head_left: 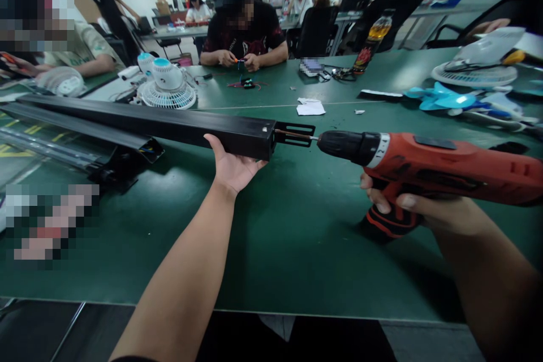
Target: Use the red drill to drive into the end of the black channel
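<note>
My left hand cups the underside of a long black metal bar near its right end and lifts it above the green table. My right hand grips the handle of a red and black power drill. The drill's bit points left, with its tip at the small black bracket on the bar's end.
A second black rail lies on the left. Small white desk fans and a blue fan blade lie on the table, with white paper scraps and a bottle. Other people sit at the far side, one handling small parts.
</note>
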`<state>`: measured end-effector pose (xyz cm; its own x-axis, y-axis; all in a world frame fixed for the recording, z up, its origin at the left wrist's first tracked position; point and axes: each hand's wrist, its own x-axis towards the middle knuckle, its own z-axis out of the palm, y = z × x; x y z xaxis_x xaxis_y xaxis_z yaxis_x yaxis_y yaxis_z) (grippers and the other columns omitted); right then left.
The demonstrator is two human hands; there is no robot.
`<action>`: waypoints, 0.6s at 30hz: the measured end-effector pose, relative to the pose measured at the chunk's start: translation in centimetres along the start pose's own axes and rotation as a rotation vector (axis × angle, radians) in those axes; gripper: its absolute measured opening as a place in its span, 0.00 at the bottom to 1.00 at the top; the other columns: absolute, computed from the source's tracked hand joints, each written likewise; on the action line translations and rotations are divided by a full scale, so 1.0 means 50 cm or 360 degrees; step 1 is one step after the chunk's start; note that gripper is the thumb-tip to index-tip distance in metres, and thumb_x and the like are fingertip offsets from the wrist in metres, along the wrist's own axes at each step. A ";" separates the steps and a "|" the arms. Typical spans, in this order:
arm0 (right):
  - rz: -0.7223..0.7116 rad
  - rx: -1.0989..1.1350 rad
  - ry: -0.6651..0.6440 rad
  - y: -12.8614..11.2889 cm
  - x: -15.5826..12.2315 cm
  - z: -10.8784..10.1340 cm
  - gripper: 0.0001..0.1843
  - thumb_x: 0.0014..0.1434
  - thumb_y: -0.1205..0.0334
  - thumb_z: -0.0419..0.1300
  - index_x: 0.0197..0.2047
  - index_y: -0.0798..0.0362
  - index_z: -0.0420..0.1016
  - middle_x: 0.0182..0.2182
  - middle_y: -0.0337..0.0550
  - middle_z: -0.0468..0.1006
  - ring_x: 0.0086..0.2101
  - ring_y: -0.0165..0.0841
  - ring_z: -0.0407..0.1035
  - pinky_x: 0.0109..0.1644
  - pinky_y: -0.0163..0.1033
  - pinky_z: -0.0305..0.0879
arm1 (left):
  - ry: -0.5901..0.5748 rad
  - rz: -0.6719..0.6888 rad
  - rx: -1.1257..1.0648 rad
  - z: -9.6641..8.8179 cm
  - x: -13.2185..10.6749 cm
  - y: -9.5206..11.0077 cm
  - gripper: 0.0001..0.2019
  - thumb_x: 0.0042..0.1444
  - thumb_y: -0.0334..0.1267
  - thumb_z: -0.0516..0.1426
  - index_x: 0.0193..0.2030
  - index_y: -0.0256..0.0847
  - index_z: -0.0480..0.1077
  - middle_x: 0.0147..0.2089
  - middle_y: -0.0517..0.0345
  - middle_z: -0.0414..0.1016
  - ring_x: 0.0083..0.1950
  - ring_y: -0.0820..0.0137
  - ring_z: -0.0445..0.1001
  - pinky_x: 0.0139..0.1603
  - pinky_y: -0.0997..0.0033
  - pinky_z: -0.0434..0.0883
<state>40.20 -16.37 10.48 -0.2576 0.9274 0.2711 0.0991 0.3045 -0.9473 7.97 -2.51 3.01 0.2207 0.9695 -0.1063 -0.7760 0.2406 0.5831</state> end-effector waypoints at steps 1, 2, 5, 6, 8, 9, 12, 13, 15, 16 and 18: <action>0.0002 0.0000 -0.0002 0.000 0.000 0.000 0.22 0.46 0.49 0.65 0.45 0.49 0.77 0.31 0.48 0.76 0.19 0.34 0.65 0.18 0.43 0.62 | -0.0008 0.0002 -0.0008 0.001 0.000 0.000 0.66 0.69 0.97 0.41 0.89 0.46 0.76 0.67 0.37 0.95 0.62 0.42 0.96 0.48 0.50 0.93; 0.0005 -0.0001 -0.0003 0.000 0.001 0.001 0.23 0.46 0.49 0.65 0.45 0.49 0.77 0.32 0.48 0.76 0.19 0.34 0.65 0.19 0.43 0.62 | -0.0018 0.0006 -0.0023 0.002 0.000 0.000 0.65 0.70 0.97 0.41 0.88 0.46 0.77 0.66 0.37 0.95 0.61 0.43 0.96 0.48 0.50 0.93; 0.0009 -0.0005 -0.0002 -0.003 0.002 0.002 0.23 0.46 0.50 0.66 0.45 0.49 0.76 0.34 0.48 0.76 0.19 0.33 0.65 0.19 0.42 0.62 | -0.0036 0.0023 -0.0091 0.005 0.001 -0.001 0.63 0.71 0.96 0.42 0.84 0.46 0.80 0.62 0.40 0.96 0.57 0.47 0.96 0.48 0.52 0.93; 0.0010 -0.0006 -0.0004 -0.003 0.003 0.002 0.23 0.46 0.50 0.66 0.45 0.49 0.77 0.34 0.49 0.76 0.19 0.34 0.65 0.18 0.42 0.62 | -0.0036 0.0029 -0.0112 0.006 0.001 -0.001 0.62 0.72 0.96 0.42 0.83 0.46 0.81 0.60 0.40 0.96 0.56 0.48 0.96 0.47 0.53 0.93; 0.0012 -0.0006 -0.0009 -0.004 0.004 0.002 0.23 0.45 0.50 0.66 0.44 0.50 0.77 0.35 0.49 0.75 0.19 0.33 0.65 0.17 0.41 0.61 | -0.0034 0.0043 -0.0140 0.007 0.003 -0.002 0.59 0.72 0.95 0.46 0.79 0.45 0.83 0.56 0.42 0.95 0.52 0.51 0.95 0.45 0.56 0.91; 0.0012 -0.0006 -0.0009 -0.003 0.004 0.002 0.23 0.45 0.49 0.66 0.44 0.50 0.77 0.34 0.49 0.75 0.19 0.33 0.65 0.17 0.41 0.61 | -0.0032 0.0046 -0.0146 0.007 0.003 -0.002 0.58 0.72 0.94 0.48 0.76 0.44 0.85 0.52 0.43 0.95 0.48 0.53 0.94 0.42 0.59 0.89; 0.0009 -0.0007 0.0002 -0.002 0.004 0.001 0.23 0.45 0.50 0.66 0.44 0.49 0.77 0.34 0.48 0.75 0.19 0.33 0.66 0.17 0.41 0.62 | -0.0012 0.0022 -0.0143 0.008 0.004 0.000 0.53 0.70 0.93 0.55 0.65 0.42 0.88 0.40 0.47 0.90 0.35 0.60 0.86 0.32 0.63 0.82; 0.0009 -0.0008 0.0007 -0.001 0.003 0.001 0.23 0.45 0.50 0.66 0.44 0.49 0.77 0.34 0.48 0.75 0.19 0.33 0.66 0.18 0.41 0.63 | 0.0001 0.0007 -0.0143 0.009 0.003 0.001 0.52 0.70 0.93 0.56 0.61 0.42 0.88 0.38 0.48 0.88 0.31 0.62 0.83 0.30 0.64 0.79; 0.0011 -0.0011 0.0012 0.000 0.002 0.001 0.23 0.45 0.50 0.66 0.44 0.49 0.77 0.34 0.49 0.75 0.20 0.34 0.66 0.17 0.41 0.63 | 0.0024 -0.0022 -0.0147 0.013 0.001 0.003 0.51 0.69 0.94 0.55 0.55 0.42 0.87 0.35 0.50 0.86 0.28 0.65 0.78 0.28 0.64 0.78; 0.0010 -0.0012 0.0014 0.000 0.002 0.001 0.23 0.45 0.50 0.66 0.44 0.49 0.77 0.34 0.49 0.76 0.20 0.34 0.66 0.17 0.41 0.63 | 0.0033 -0.0028 -0.0154 0.015 0.000 0.004 0.52 0.69 0.95 0.54 0.53 0.42 0.86 0.35 0.50 0.86 0.27 0.66 0.77 0.28 0.64 0.77; 0.0007 -0.0013 0.0021 -0.002 0.001 0.002 0.23 0.45 0.49 0.66 0.44 0.49 0.77 0.34 0.49 0.76 0.20 0.33 0.66 0.17 0.41 0.64 | 0.0049 -0.0028 -0.0162 0.019 -0.003 0.003 0.53 0.68 0.96 0.52 0.51 0.43 0.85 0.34 0.51 0.85 0.26 0.67 0.75 0.27 0.64 0.77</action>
<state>40.09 -16.36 10.57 -0.2447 0.9315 0.2691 0.1083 0.3021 -0.9471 8.36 -2.65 3.89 0.2179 0.9657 -0.1415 -0.8284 0.2596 0.4964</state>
